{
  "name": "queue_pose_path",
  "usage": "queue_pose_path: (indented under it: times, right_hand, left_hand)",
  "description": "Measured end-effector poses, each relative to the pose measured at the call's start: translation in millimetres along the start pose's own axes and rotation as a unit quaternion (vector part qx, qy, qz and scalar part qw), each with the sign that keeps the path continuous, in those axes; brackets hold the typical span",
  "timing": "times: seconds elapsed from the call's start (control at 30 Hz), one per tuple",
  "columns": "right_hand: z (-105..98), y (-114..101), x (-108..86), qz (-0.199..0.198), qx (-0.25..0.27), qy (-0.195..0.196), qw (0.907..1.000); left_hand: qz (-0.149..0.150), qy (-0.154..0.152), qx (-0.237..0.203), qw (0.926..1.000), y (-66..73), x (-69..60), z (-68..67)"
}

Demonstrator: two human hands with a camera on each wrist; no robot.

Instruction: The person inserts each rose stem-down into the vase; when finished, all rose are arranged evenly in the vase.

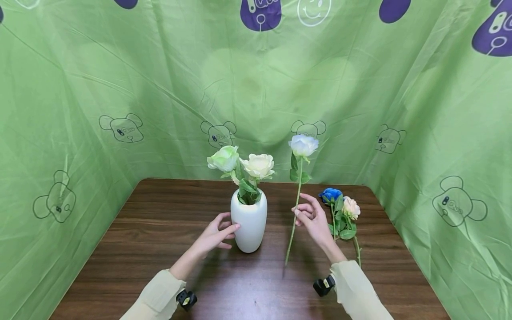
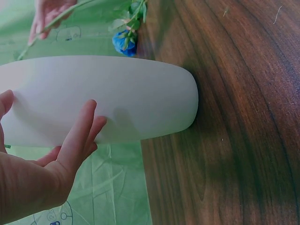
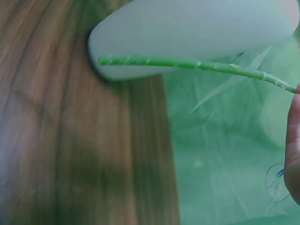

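Observation:
A white vase (image 1: 249,224) stands upright on the table with a pale green rose (image 1: 224,158) and a cream rose (image 1: 259,166) in it. My left hand (image 1: 214,234) rests against the vase's left side, its fairly straight fingers (image 2: 77,136) touching the wall in the left wrist view. To the right of the vase, my right hand (image 1: 314,218) pinches the stem of a pale blue-white rose (image 1: 303,146) between thumb and fingers. This rose is held nearly upright, bloom at the top. Its bare stem end (image 3: 136,60) overlaps the vase in the right wrist view.
A blue rose (image 1: 331,195) and a pale pink rose (image 1: 351,208) lie on the dark wooden table (image 1: 160,222) beyond my right forearm. Green printed curtain (image 1: 168,102) surrounds the table at the back and sides.

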State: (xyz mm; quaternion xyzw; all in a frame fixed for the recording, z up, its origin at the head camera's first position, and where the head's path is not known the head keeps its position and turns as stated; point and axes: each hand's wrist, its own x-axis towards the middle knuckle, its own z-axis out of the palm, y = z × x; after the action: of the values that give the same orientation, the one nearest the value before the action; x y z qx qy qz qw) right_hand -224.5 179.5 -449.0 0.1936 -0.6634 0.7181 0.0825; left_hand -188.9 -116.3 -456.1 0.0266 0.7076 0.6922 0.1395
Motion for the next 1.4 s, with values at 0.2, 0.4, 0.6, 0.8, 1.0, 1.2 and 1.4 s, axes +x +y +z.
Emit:
queue_pose_path:
  times: [0.2, 0.4, 0.6, 0.8, 1.0, 1.2, 1.4]
  right_hand:
    - [15.3, -23.0, 7.4, -0.037, 0.08, 0.045, 0.9951]
    - [29.9, -47.5, 20.5, -0.045, 0.191, 0.105, 0.975]
    - [41.5, -69.0, 34.3, -0.053, 0.25, 0.154, 0.9546]
    - [48.9, -84.5, 46.5, -0.07, 0.283, 0.195, 0.9364]
    - [54.5, -98.7, 58.3, -0.118, 0.298, 0.203, 0.9254]
    - [64.5, -106.6, 66.0, -0.179, 0.238, 0.175, 0.9385]
    - [75.6, -102.4, 64.3, -0.23, 0.166, 0.102, 0.9535]
  left_hand:
    - [0.0, 0.0, 0.001, 1.0, 0.3, -0.5, 0.0]
    - [-0.001, 0.001, -0.001, 1.0, -1.1, 0.6, -0.5]
    - [-0.001, 0.0, -0.001, 1.0, -1.2, 0.9, -1.0]
    - [0.0, -0.005, -0.003, 1.0, -0.9, 0.8, -1.5]
    - [-0.001, -0.005, -0.001, 1.0, -1.0, 0.9, -1.6]
    - [-0.004, -0.003, 0.001, 1.0, -1.8, 1.4, -1.6]
    - [-0.003, -0.003, 0.001, 1.0, -1.6, 1.3, -1.2]
